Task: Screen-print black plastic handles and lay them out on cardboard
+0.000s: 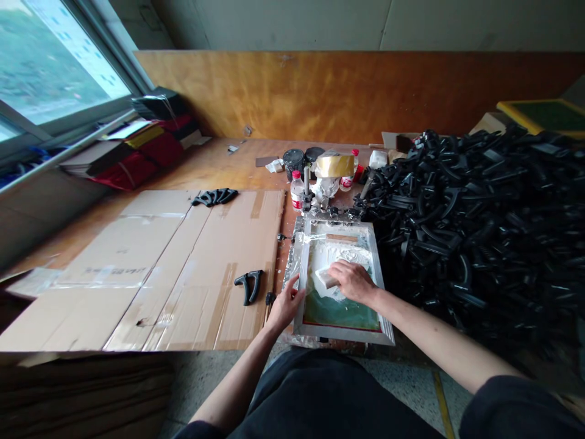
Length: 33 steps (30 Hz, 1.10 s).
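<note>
My right hand (353, 281) is closed around a pale, ink-smeared squeegee (326, 278), pressed to the mesh of a screen-printing frame (385, 317). Thick white ink (350, 253) lies on the green mesh above the hand, below a brown strip (342, 238). At the frame's left edge is my left hand (287, 303), its thumb and fingers apart, fingertips at the metal rim; whether they press on it I cannot tell. What lies under the frame is hidden. A black plastic handle-shaped part (249, 286) rests on the cardboard left of my left hand.
Flattened cardboard (183, 268) covers the left of the table, with several black parts (214, 196) at its far edge. A big heap of black parts (457, 231) fills the right side. Behind the frame stand a red-capped bottle (297, 192), a tape roll (336, 164) and a dark tub (293, 163).
</note>
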### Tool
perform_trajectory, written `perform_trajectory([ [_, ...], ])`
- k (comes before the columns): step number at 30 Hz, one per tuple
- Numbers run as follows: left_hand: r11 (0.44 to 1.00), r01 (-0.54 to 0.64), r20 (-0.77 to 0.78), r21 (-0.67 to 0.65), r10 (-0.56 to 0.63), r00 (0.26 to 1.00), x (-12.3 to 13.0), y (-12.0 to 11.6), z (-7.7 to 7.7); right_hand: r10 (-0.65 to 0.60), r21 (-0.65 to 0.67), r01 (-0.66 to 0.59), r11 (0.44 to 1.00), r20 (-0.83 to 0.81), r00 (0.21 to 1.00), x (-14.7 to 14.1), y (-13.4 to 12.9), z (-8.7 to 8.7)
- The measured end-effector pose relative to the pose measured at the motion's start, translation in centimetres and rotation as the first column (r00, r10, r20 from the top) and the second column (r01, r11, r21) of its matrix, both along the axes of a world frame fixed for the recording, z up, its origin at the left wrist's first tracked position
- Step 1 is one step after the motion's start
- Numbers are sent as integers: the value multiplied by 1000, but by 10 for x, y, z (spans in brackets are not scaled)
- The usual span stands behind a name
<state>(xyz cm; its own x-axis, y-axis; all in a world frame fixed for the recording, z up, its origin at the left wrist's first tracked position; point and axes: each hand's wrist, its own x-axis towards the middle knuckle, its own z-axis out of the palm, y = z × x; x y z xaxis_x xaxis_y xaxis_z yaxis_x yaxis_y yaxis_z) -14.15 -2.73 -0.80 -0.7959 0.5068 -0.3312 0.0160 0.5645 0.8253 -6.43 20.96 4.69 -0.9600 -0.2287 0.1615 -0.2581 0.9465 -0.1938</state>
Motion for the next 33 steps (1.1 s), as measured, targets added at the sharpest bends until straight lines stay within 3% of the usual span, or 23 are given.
perform_trajectory([
  [3, 1000, -19, 23, 15, 18, 1000, 1, 1, 5, 78, -9, -78, 997, 22, 997, 11, -6, -7],
  [5, 999, -38, 51, 37, 36, 998, 0, 1, 10, 47, -58, -44, 997, 58, 997, 7, -6, -1],
  [8, 990, -38, 128, 133, 21, 992, -2, -2, 25, -139, -134, 144, 980, 42, 989, -24, 3, 24],
  [11, 956, -57, 220, 287, -8, 975, -7, -4, 52, -348, -164, 347, 923, 25, 937, -59, 33, 54],
  [13, 915, -124, 258, 383, 22, 966, -11, -1, 77, -477, -229, 464, 856, -3, 879, -66, 71, 68],
  [15, 858, -201, 266, 473, 79, 961, -18, 8, 104, -626, -365, 568, 738, -55, 778, -57, 114, 70],
  [18, 751, -228, 185, 620, 143, 972, -34, 34, 141, -805, -486, 703, 519, -1, 594, -27, 154, 46],
  [20, 688, -195, 136, 699, 141, 981, -46, 52, 158, -814, -477, 743, 469, 94, 573, -8, 146, 17],
  [22, 634, -203, 148, 746, 139, 979, -53, 66, 163, -735, -436, 714, 548, 156, 660, 4, 114, -14],
  [24, 586, -270, 202, 764, 180, 963, -50, 72, 156, -564, -317, 587, 745, 169, 808, 8, 71, -38],
  [25, 590, -312, 244, 745, 196, 950, -44, 72, 147, -504, -234, 528, 817, 157, 849, 8, 51, -44],
  [26, 631, -346, 303, 695, 180, 936, -34, 70, 136, -462, -147, 483, 863, 155, 873, 7, 32, -48],
  [29, 863, -283, 581, 418, -14, 814, 9, 62, 97, -498, 10, 503, 864, 164, 852, 6, -14, -39],
  [30, 902, -238, 666, 359, -68, 743, 24, 59, 85, -506, 12, 511, 860, 159, 848, 7, -27, -32],
  [31, 914, -226, 724, 338, -99, 683, 37, 56, 74, -481, -7, 487, 874, 145, 865, 9, -38, -25],
  [33, 888, -313, 779, 337, -76, 623, 51, 46, 57, -335, -83, 343, 936, 102, 937, 15, -54, -13],
])
